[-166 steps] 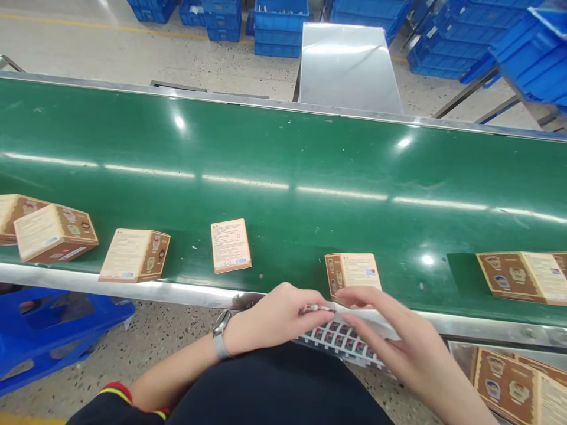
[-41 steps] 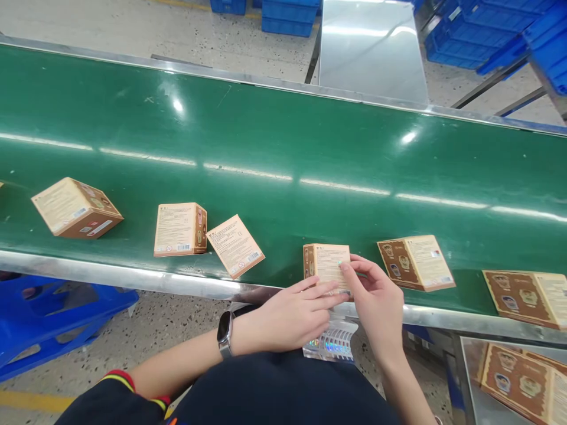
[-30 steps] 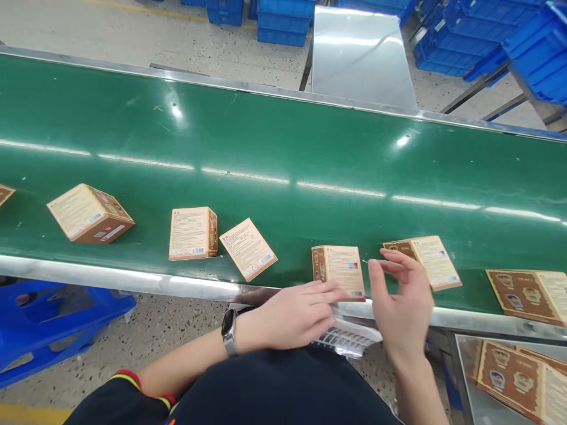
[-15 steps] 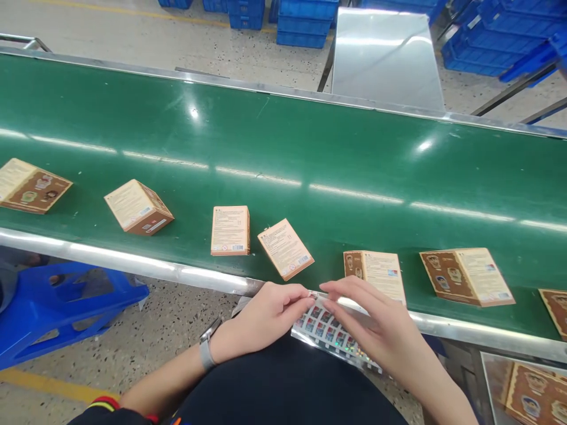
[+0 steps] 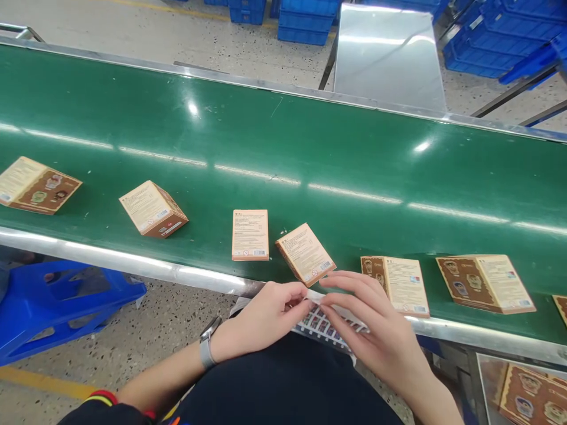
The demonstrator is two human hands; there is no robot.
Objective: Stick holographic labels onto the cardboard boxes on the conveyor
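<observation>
Over my lap, my left hand [image 5: 266, 316] pinches the top edge of a sheet of small shiny stickers [image 5: 321, 323]. My right hand [image 5: 367, 327] lies over the sheet, its thumb and forefinger pinched at that same edge near the left fingertips. A watch sits on my left wrist. Just beyond my hands, on the green conveyor belt [image 5: 310, 147], lie small brown-and-cream boxes: a tilted one [image 5: 305, 254] closest, an upright one [image 5: 250, 234] to its left and another [image 5: 396, 284] to the right.
More boxes lie along the belt: at far left [image 5: 38, 184], left of centre [image 5: 153, 208] and right [image 5: 485, 282]. A steel rail [image 5: 133, 265] edges the belt. A blue stool [image 5: 57, 307] stands lower left. Blue crates [image 5: 487, 35] and a steel chute [image 5: 387, 53] are behind. Flat cartons [image 5: 531, 398] lie at bottom right.
About a second ago my right hand was at a box on the belt; it has come back to the sticker sheet. The boxes now sit further right in view.
</observation>
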